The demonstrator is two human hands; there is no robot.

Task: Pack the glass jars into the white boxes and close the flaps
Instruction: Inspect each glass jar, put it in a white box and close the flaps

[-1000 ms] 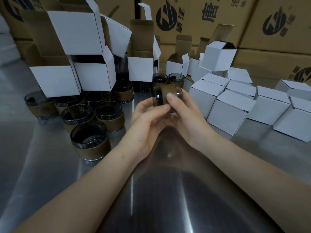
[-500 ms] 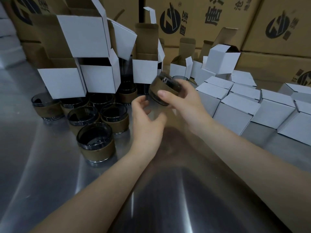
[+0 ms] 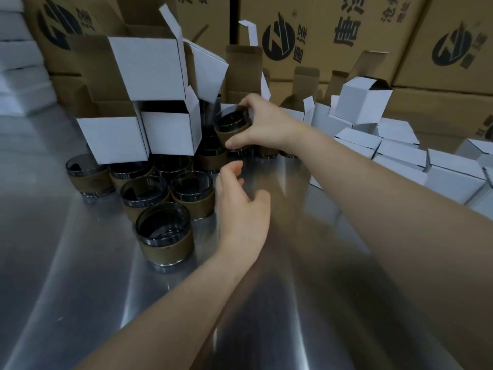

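Observation:
My right hand (image 3: 266, 124) grips a dark glass jar with a brown sleeve (image 3: 232, 125), tilted with its mouth toward the left, held above the table just right of an open white box (image 3: 170, 134). Below it my left hand (image 3: 241, 206) hovers with loosely curled fingers and holds nothing. Several more sleeved jars (image 3: 165, 231) stand in a cluster at the left on the steel table (image 3: 293, 303). Open white boxes (image 3: 114, 138) are stacked over the back jars.
Several closed white boxes (image 3: 453, 174) lie in rows at the right. Large brown cartons (image 3: 333, 36) wall off the back. More open boxes with raised flaps (image 3: 362, 101) stand behind my right hand. White foam stacks (image 3: 16, 62) sit at the far left.
My left hand let go of the jar and dropped lower. My right hand carried the jar left and away, toward the open white boxes, turning its mouth to the left.

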